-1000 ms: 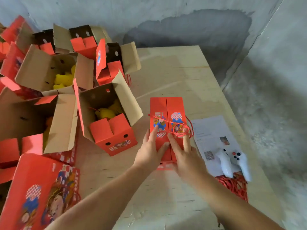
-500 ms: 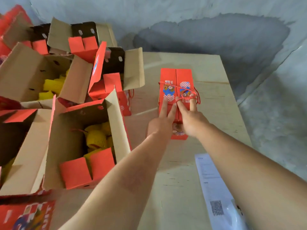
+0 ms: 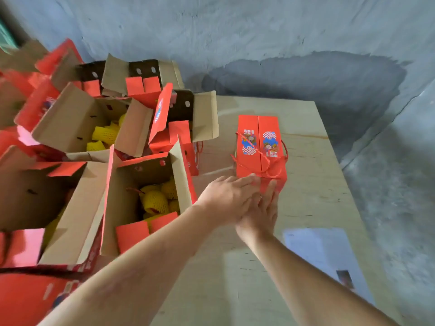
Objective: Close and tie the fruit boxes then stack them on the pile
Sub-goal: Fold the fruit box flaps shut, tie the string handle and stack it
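A closed red fruit box (image 3: 260,142) stands on the wooden table (image 3: 313,203) toward its far side, with a red cord (image 3: 263,158) tied loosely over its top. My left hand (image 3: 228,196) and my right hand (image 3: 261,208) reach out with straight fingers, the left lying over the right. Their fingertips touch the box's near face just under its top edge. Neither hand holds anything. Left of the closed box stand several open fruit boxes (image 3: 146,191) with flaps up and yellow net-wrapped fruit (image 3: 155,198) inside.
More open red boxes (image 3: 77,128) crowd the table's left side up to the grey wall (image 3: 235,31). A printed sheet of paper (image 3: 322,252) lies at the table's right edge. Beyond that edge is the concrete floor (image 3: 395,184).
The closed box has moved farther away across the table. My fingers have left the cord on its top and now lie flat against its near face.
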`<control>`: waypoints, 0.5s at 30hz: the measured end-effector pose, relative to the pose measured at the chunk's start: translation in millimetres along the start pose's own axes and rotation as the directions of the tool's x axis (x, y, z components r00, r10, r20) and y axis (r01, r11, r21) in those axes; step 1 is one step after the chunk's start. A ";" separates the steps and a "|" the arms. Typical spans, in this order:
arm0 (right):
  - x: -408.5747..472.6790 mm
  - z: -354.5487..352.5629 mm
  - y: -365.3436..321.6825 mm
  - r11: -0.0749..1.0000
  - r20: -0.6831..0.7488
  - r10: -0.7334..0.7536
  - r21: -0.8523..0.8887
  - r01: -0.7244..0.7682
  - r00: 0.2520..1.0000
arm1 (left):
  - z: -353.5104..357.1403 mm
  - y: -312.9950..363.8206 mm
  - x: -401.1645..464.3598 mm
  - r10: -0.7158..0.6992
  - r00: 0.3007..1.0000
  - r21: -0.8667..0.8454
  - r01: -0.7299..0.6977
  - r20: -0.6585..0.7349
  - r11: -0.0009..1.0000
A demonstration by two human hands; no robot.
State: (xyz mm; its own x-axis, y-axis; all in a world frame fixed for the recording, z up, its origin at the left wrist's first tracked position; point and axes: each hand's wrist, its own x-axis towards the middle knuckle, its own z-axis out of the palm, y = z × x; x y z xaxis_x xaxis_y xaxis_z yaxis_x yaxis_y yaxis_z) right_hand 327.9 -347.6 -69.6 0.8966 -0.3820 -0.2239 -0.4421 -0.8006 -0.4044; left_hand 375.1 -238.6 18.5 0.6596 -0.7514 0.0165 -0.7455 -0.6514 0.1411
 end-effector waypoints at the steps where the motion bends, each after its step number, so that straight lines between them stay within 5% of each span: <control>1: -21.0 9.9 -11.1 0.998 0.025 -0.048 0.041 0.047 0.999 | -9.3 -7.6 -25.1 0.074 0.987 -0.010 -0.077 -0.144 0.997; 3: -56.1 19.3 -35.3 0.939 0.088 -0.262 0.254 0.233 0.961 | -24.4 -26.6 -74.6 0.071 0.896 -0.043 -0.099 -0.438 0.994; 5: -84.2 14.6 -64.5 0.721 0.162 -0.457 0.643 0.258 0.874 | -29.3 -41.5 -121.1 -0.183 0.777 -0.176 0.095 -0.602 0.980; 8: -112.2 16.9 -96.4 0.528 0.174 -0.581 0.824 0.205 0.795 | -11.8 -50.3 -175.8 -0.673 0.598 -0.483 0.475 -0.436 0.736; 10: -123.4 18.6 -105.8 0.623 0.187 -0.465 0.763 0.170 0.865 | 11.7 -49.7 -200.1 -0.764 0.633 -0.522 0.612 -0.127 0.594; 13: -127.8 25.1 -98.8 0.853 0.187 -0.222 0.513 0.097 0.957 | 41.7 -49.8 -219.9 -0.619 0.783 -0.244 0.613 0.062 0.751; 15: -129.8 26.2 -91.6 0.841 0.189 -0.056 0.538 -0.056 0.980 | 50.2 -50.5 -225.8 -0.555 0.825 -0.091 0.564 0.110 0.821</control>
State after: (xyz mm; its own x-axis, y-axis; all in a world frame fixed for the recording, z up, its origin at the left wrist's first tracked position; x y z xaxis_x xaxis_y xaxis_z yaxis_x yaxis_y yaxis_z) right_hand 251.4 -212.6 -26.7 0.8990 -0.2423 -0.3648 -0.4353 -0.4037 -0.8047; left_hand 259.0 -41.4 -42.1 0.9471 -0.2698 -0.1737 -0.2308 -0.9489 0.2153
